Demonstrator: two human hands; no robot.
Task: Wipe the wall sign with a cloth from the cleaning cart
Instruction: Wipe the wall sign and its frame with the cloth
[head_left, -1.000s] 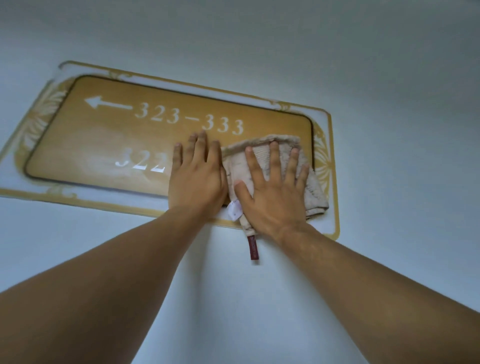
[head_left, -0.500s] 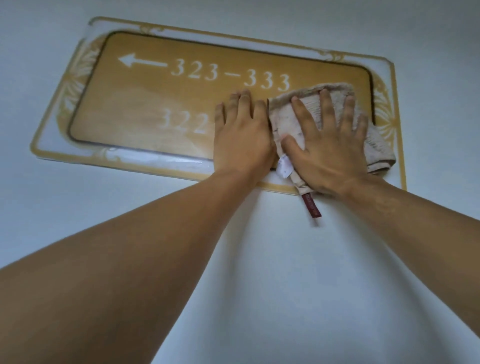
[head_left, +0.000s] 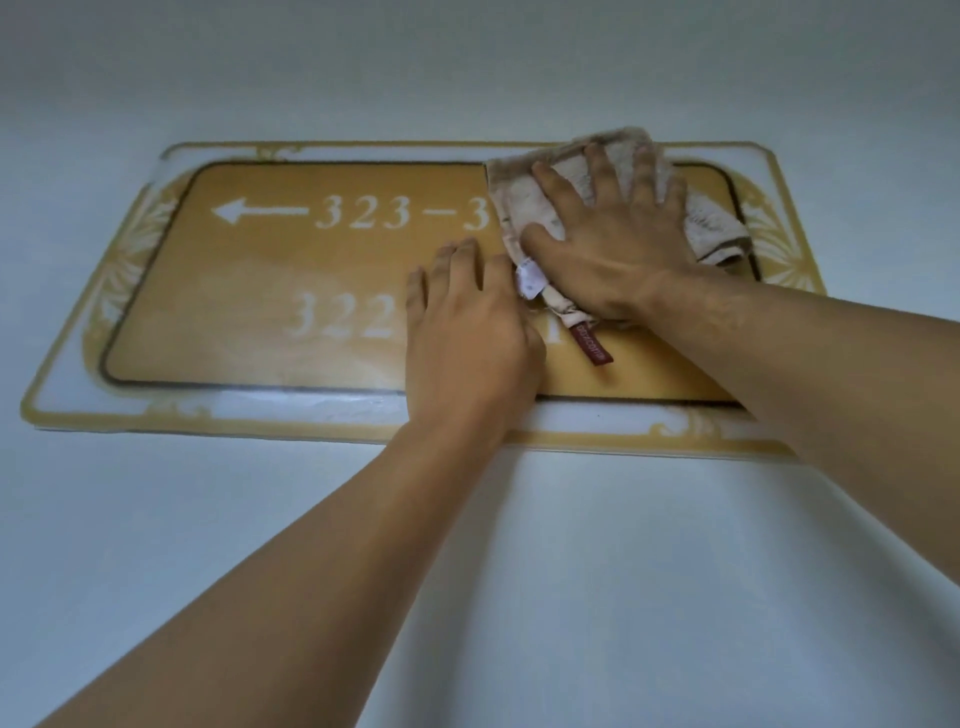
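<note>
A gold wall sign (head_left: 270, 291) with white room numbers and an arrow hangs on the pale wall inside a clear ornate border. A beige cloth (head_left: 524, 202) with a white tag and a dark red label lies against the sign's upper right part. My right hand (head_left: 613, 239) presses flat on the cloth, fingers spread. Just left and below it, my left hand (head_left: 467, 332) rests flat on the sign's lower middle, touching the cloth's edge and covering part of the lower number.
The plain white wall (head_left: 571, 571) surrounds the sign on every side. Both of my forearms reach up from the bottom of the view. The cleaning cart is out of sight.
My right hand has slid the cloth up to the sign's upper right, covering the end of the top number. The left hand stayed on the lower middle. The view has shifted.
</note>
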